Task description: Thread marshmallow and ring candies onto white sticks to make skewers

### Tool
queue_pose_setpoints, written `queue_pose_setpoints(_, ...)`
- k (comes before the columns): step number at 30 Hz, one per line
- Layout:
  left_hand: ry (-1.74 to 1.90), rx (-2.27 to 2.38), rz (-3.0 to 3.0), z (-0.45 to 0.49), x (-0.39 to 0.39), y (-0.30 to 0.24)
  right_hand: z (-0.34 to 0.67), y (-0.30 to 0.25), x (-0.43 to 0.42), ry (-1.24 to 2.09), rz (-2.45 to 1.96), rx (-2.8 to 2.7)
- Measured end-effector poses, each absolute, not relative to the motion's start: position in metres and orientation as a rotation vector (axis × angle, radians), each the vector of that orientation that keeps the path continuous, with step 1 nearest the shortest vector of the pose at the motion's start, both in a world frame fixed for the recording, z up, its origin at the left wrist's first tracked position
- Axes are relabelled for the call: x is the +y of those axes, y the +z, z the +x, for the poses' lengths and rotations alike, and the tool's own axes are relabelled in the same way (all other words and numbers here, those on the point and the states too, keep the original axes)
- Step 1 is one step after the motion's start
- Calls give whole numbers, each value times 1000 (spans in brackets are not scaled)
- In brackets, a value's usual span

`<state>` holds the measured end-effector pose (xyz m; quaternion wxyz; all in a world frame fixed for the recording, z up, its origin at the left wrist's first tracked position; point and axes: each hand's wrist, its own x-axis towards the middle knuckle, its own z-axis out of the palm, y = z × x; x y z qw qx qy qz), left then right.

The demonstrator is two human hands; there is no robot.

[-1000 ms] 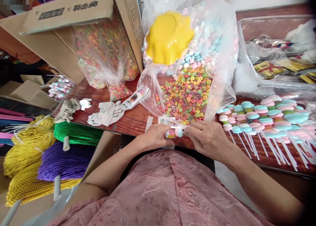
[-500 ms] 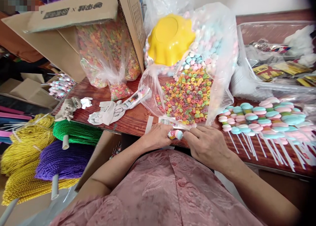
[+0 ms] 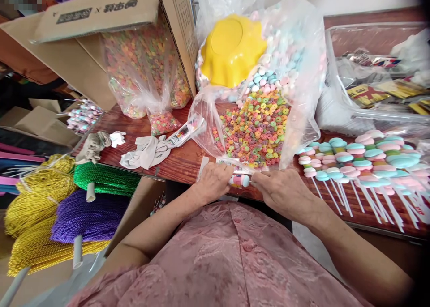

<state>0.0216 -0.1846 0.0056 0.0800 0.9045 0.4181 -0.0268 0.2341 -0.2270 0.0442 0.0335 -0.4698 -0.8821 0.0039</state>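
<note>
At the near edge of the brown table (image 3: 174, 164), my left hand (image 3: 213, 183) and my right hand (image 3: 284, 192) meet on a small candy skewer (image 3: 240, 180) with pink and blue pieces. My left fingers pinch its left end. My right fingers are closed at its right end, where the stick is hidden. Just beyond my hands lies an open clear bag (image 3: 295, 123) of colourful ring candies (image 3: 255, 130).
A yellow bowl (image 3: 231, 52) lies upside down on pastel candies in the bag. Finished candy skewers (image 3: 363, 161) are piled at the right. A cardboard box (image 3: 94, 34) with candy bags stands at the back left. Spools of yellow, green and purple cord (image 3: 80, 204) sit left below the table.
Both hands stay on the candy skewer with only small finger shifts; the view wobbled slightly.
</note>
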Motion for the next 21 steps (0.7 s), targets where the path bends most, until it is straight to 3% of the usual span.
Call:
queue_pose_setpoints(11, 44, 1226, 2565, 38, -187, -2, 208, 44, -224, 174, -1537, -2770)
queue_pose_setpoints(21, 468, 962, 2013, 30, -180, 15, 244, 45, -216, 69, -1287, -2420)
